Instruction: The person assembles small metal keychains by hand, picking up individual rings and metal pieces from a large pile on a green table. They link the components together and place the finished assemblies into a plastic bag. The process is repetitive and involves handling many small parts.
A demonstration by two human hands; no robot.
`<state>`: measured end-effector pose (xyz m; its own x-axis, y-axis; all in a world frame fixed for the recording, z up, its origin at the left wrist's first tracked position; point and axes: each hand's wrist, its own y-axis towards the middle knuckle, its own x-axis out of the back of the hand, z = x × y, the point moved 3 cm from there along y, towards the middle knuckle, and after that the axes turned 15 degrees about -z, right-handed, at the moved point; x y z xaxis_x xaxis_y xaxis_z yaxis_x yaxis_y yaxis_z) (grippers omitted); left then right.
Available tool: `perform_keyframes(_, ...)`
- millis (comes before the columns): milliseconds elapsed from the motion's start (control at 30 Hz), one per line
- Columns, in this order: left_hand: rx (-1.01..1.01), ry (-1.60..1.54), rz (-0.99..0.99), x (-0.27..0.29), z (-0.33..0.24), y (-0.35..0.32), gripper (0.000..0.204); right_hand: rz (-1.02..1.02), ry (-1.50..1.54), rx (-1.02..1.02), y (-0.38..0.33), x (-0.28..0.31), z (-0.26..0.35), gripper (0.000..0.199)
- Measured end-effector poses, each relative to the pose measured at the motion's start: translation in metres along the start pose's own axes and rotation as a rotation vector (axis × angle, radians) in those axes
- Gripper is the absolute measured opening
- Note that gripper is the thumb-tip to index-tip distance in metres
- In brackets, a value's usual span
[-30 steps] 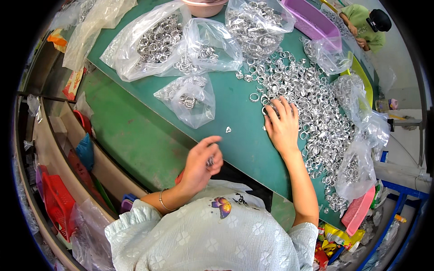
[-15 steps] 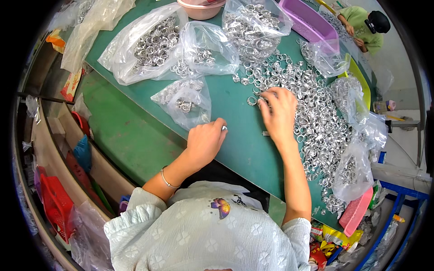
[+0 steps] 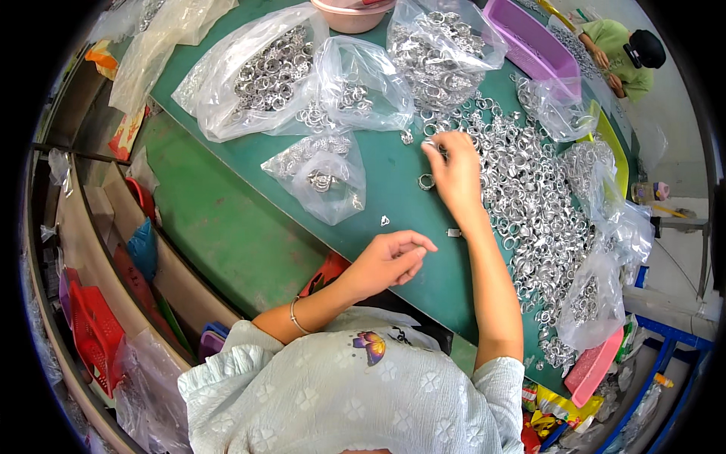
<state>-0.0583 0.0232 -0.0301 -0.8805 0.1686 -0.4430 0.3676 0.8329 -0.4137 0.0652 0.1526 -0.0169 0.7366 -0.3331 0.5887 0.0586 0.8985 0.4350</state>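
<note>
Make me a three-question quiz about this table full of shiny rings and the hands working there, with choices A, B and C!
1. Where is the right hand?
A. At the edge of the loose ring pile
B. Inside the pink bowl
C. On the red basket

2. What colour is the table top?
A. Yellow
B. Green
C. White

3. How is the small clear bag nearest the left hand?
A. Lying flat with a few rings inside
C. Hanging from a hook
B. Held up in the air by both hands

Answers:
1 A, the fingertips rest among the rings at the pile's near edge.
2 B, the bare surface between the bags is green.
3 A, it lies on the table, apart from both hands, rings showing through.
</note>
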Motion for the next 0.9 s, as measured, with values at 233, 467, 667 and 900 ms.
perform_keyframes(233,0.02,-0.158,-0.072,0.008,0.0,0.0,0.021,0.303,1.178,-1.004,-0.046,0.045,-0.009,0.028)
perform_keyframes(467,0.001,-0.125,-0.085,0.01,0.008,0.0,0.021,0.05,1.366,-0.983,-0.082,0.103,-0.033,0.029)
perform_keyframes(667,0.072,-0.159,-0.071,0.001,0.006,0.002,0.02,-0.14,0.104,-0.423,-0.069,0.113,-0.032,0.023)
perform_keyframes(900,0.101,-0.211,-0.098,0.0,0.009,0.007,0.019,-0.186,-0.335,-0.055,-0.05,0.104,-0.038,0.014)
